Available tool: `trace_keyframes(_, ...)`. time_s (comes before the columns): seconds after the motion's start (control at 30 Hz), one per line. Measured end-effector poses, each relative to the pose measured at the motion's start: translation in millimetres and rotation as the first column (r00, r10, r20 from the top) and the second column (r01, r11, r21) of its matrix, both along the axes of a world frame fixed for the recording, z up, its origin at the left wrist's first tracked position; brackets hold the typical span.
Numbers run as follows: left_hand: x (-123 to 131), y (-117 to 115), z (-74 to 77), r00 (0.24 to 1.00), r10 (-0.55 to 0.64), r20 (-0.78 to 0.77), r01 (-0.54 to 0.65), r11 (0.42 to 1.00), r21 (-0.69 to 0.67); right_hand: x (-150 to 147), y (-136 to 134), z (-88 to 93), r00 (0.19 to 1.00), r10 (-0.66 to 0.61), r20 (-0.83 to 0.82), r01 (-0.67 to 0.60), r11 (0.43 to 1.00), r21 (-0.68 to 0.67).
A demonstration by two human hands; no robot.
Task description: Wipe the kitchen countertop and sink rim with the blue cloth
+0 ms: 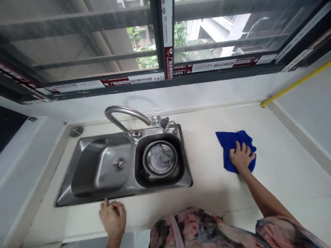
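My right hand (241, 157) lies flat, fingers spread, pressing a blue cloth (232, 143) onto the pale countertop (207, 165) to the right of the sink. My left hand (112, 215) rests on the counter's front edge just below the sink, fingers curled under with nothing seen in them. The steel double sink (103, 165) has a large left bowl and a smaller right bowl holding a round strainer basket (160, 159) with a grey cloth in it.
A curved steel tap (124, 115) rises behind the sink. A window with dark frames and red-and-white stickers (168, 62) runs along the back wall. A yellow pipe (292, 84) crosses the right wall. A dark hob (10, 125) is at far left.
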State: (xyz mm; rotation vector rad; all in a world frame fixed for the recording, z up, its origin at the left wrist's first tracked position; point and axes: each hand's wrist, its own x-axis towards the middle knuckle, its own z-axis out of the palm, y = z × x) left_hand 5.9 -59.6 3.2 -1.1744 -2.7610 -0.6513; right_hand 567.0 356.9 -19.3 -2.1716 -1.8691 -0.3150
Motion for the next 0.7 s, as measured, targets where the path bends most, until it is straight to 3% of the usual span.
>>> trace_keyframes(0.07,17.0,26.7,7.9,0.995,-0.097,-0.005,0.097,0.994,0.057,-8.6,-3.5,-1.9,1.0,0.013,0.004,-0.013,1.0,0.026)
trace_keyframes(0.13,37.5,70.8,16.0,0.961,-0.263,0.082,0.252,0.959,0.129,-19.2,-2.7,-1.7,1.0,0.011,-0.002,-0.011,0.999,0.041)
trace_keyframes(0.27,69.3,195.6,25.8,0.833,-0.487,0.265,0.428,0.869,0.249,-45.1,6.0,0.6,0.999,-0.022,-0.028,0.024,0.997,0.067)
trace_keyframes(0.37,75.8,291.6,28.7,0.798,-0.539,0.269,0.473,0.837,0.276,-59.5,12.5,0.2,0.999,-0.032,-0.043,0.035,0.997,0.071)
trace_keyframes(0.47,73.0,368.5,33.4,0.798,-0.563,0.213,0.496,0.816,0.297,-62.8,15.6,-1.6,0.999,-0.016,-0.047,0.019,0.997,0.069)
trace_keyframes(0.57,69.3,421.2,39.0,0.825,-0.526,0.207,0.484,0.846,0.224,-60.2,15.4,-2.5,0.999,-0.002,-0.047,0.004,0.998,0.058)
trace_keyframes(0.7,67.0,459.0,41.2,0.85,-0.446,0.281,0.452,0.891,0.046,-59.0,13.1,-1.4,0.998,-0.007,-0.065,0.01,0.999,0.044)
